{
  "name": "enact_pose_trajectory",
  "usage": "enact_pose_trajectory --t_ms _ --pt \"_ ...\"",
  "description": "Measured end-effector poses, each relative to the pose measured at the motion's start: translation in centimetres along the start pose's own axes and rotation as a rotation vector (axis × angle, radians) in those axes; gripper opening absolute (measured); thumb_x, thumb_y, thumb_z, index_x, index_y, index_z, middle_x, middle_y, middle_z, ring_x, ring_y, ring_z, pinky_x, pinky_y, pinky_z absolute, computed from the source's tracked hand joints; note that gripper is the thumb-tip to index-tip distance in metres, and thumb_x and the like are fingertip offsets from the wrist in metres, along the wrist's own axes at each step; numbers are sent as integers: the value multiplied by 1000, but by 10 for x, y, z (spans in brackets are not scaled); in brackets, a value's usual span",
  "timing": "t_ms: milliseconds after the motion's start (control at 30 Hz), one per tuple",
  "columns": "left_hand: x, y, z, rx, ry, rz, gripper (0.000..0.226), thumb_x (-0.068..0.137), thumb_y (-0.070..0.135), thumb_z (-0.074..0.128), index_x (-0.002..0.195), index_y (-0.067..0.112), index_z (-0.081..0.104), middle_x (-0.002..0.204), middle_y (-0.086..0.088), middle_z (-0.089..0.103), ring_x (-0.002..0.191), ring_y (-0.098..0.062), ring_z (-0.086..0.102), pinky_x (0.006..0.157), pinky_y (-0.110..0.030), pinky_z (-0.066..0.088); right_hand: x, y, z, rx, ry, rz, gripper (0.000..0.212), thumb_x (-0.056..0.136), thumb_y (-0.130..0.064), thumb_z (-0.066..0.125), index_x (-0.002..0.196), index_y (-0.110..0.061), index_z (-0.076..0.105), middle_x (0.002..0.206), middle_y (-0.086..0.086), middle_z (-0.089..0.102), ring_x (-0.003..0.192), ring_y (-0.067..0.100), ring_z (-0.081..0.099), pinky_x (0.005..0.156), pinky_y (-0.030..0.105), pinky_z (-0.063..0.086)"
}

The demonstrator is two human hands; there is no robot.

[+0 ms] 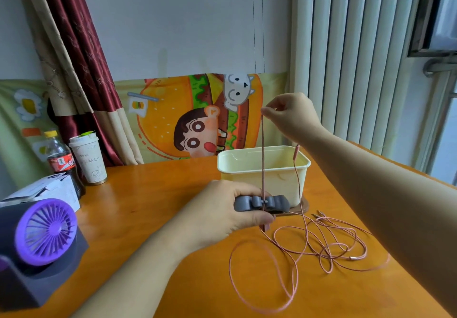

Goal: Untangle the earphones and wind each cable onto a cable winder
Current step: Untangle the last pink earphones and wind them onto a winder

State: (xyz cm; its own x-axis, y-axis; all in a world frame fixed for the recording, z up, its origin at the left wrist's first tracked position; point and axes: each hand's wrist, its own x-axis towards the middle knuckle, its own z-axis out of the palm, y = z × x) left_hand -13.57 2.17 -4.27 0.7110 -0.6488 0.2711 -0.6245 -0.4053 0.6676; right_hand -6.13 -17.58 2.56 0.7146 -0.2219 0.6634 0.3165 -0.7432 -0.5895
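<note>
Winder (262, 203) gripped in left hand (222, 209) just above table (148, 194), kept level, likely so it's steady for wrapping. Pink earphone cable (263, 159) pinched by right hand (289, 115), pulled straight up and taut, guessing for neat turns. Rest left in loose loops on table, pretty messy tbh.

No wording can be read outright. The dark plastic cola bottle with a yellow cap (60, 159) carries a red label with white characters, too blurred to make out. The white paper cup (90, 162) just beside it bears lines of dark handwritten-looking characters, also illegible. The white cardboard box (47, 190) shows black marks, unreadable.
</note>
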Motion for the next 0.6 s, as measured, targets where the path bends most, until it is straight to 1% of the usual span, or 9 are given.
enact_pose_trajectory --t_ms 100,167,200,267,333,400,467,533,600 --pt "2 -2 -2 -66 -42 -9 11 80 40 73 85 31 72 93 13 72 93 -2 65 79 -15 48 -3 14 5 -10 7 48 21 90 -30 62 94 -12 72 85 -1 68 78 15 63 75 35 55" --pt "3 -5 -2 -166 -62 0 22 79 40 69 92 22 74 93 9 74 98 -8 67 90 -22 49 -12 27 11 -34 -65 83 23 91 -30 62 97 -10 71 85 -2 66 77 14 62 73 32 54" --pt "4 -8 -2 -227 -56 -8 27 80 38 67 97 18 74 92 8 75 97 -8 68 91 -21 49 -17 34 15 -43 -118 108 23 90 -30 62 96 -10 71 84 -2 65 77 15 63 74 34 56" --pt "5 -14 0 -359 -22 -38 22 85 29 64 98 14 71 82 7 75 84 -2 68 78 -13 48 -31 44 22 -61 -207 151 21 90 -30 63 93 -11 71 79 -1 66 77 18 65 75 40 58" --pt "7 -25 2 -459 50 -92 17 86 31 64 94 17 70 77 4 73 68 1 59 63 -11 42 -41 51 24 -55 -251 168 20 89 -33 63 93 -15 71 80 -2 68 77 17 65 75 43 58" --pt "10 -41 5 -538 134 -167 29 84 40 67 100 16 71 94 -16 73 76 -11 51 59 -18 37 -51 53 24 -7 -253 146 24 89 -34 63 104 -16 70 95 -5 68 85 12 63 79 34 56" --pt "14 -55 11 -611 224 -239 34 82 44 64 100 17 71 104 -21 71 85 -20 46 58 -21 32 -65 53 22 41 -161 121 28 89 -35 63 111 -19 66 103 -10 62 92 7 59 79 24 51" --pt "17 -65 19 -681 317 -299 29 83 43 62 94 18 73 103 -18 72 84 -18 48 57 -23 29 -86 50 22 162 -101 126 17 90 -31 63 103 -21 66 98 -11 64 87 4 60 71 17 49" --pt "21 -74 26 -763 384 -347 32 80 44 63 96 19 74 100 -16 73 78 -12 48 56 -23 27 -107 46 30 386 -173 208 8 90 -26 63 92 -18 66 90 -1 69 80 11 65 66 20 54"
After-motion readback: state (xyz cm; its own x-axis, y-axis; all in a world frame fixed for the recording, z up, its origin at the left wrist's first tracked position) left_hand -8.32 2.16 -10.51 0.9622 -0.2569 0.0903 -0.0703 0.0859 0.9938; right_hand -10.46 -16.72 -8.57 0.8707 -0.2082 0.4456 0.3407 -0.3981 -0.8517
